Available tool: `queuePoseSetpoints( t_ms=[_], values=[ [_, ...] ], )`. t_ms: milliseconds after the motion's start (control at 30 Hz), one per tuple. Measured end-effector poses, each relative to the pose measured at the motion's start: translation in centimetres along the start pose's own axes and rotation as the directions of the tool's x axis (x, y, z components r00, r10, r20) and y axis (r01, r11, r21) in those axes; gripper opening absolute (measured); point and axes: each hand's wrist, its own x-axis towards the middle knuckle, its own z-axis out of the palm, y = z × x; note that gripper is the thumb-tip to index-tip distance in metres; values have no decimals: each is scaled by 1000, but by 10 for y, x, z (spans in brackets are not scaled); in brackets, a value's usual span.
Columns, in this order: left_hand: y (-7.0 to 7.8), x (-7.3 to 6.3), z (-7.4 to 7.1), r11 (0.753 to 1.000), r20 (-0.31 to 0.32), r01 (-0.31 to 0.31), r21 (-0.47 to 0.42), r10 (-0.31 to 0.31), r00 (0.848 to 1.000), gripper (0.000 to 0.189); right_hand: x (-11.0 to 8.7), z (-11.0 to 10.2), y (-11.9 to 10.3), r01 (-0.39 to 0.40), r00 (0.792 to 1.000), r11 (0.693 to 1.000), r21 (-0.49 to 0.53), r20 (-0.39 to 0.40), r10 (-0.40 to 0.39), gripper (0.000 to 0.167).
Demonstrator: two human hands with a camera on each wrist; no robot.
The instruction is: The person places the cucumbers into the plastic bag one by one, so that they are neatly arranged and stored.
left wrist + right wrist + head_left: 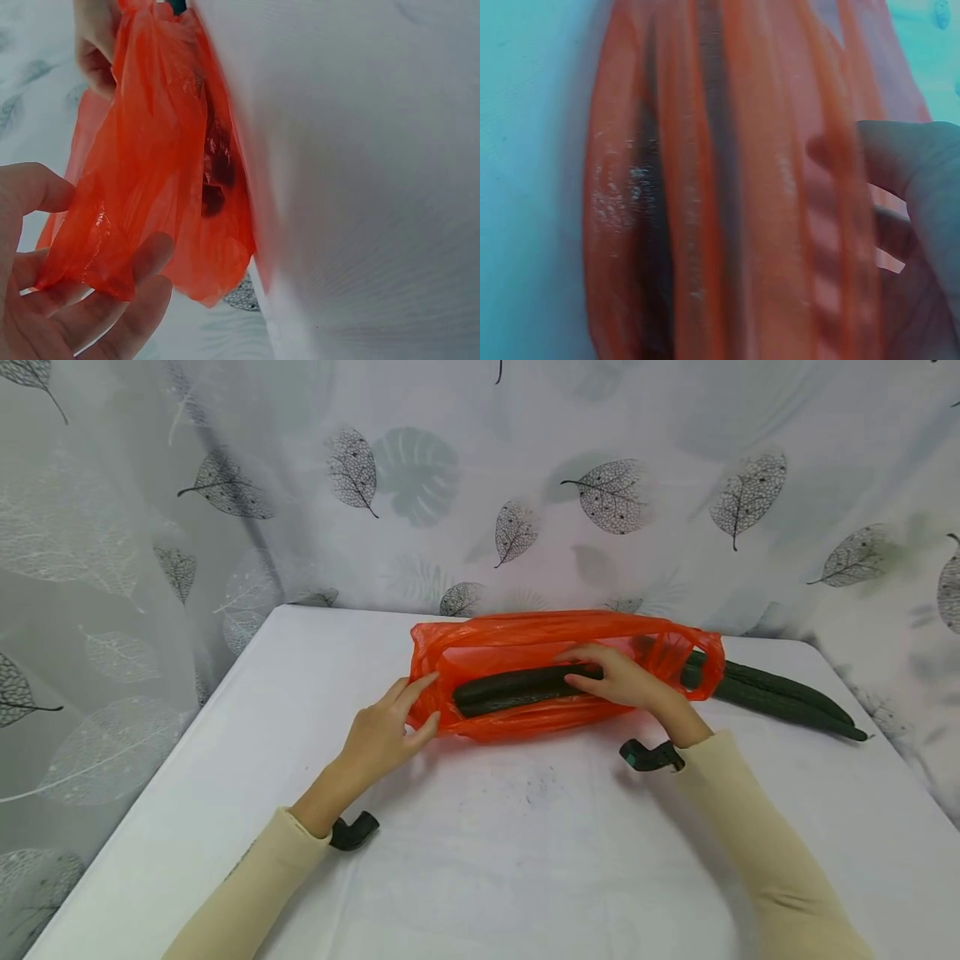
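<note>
A red plastic bag (525, 631) lies on its side on the white table, with a dark green cucumber (517, 689) showing through its opening. Beside the bag's left end is my left hand (382, 731), its thumb and fingers spread apart. The left wrist view has those fingers (154, 255) loosely around the bag's end, some behind the film. My right hand (618, 677) reaches over the cucumber's right end, thumb and forefinger apart. In the right wrist view its fingers (896, 232) show partly through the red film, with a gap between them and the dark shape inside.
More long cucumbers (787, 697) lie to the right, their left ends behind the bag's handle loop (712, 668). A leaf-patterned curtain (480, 485) hangs behind the table (487, 860). Black wrist camera mounts (648, 756) stick out below the sleeves.
</note>
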Motion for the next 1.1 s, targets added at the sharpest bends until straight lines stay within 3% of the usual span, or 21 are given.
queuePoseSetpoints(
  t_ms=[367, 667, 1100],
  values=[
    [0, 0, -1, 1000, 11, 5, -3, -5, 1000, 51, -13, -21, -12, 4, 999, 1000, -27, -41, -5, 36],
    [0, 0, -1, 1000, 14, 7, -6, -7, 1000, 51, -31, -33, -5, -23, 999, 998, -65, -43, 20, 34],
    [2, 0, -1, 1000, 16, 6, -7, -6, 1000, 51, -59, -53, 2, -1, 996, 991, -133, -86, -11, 35]
  ],
)
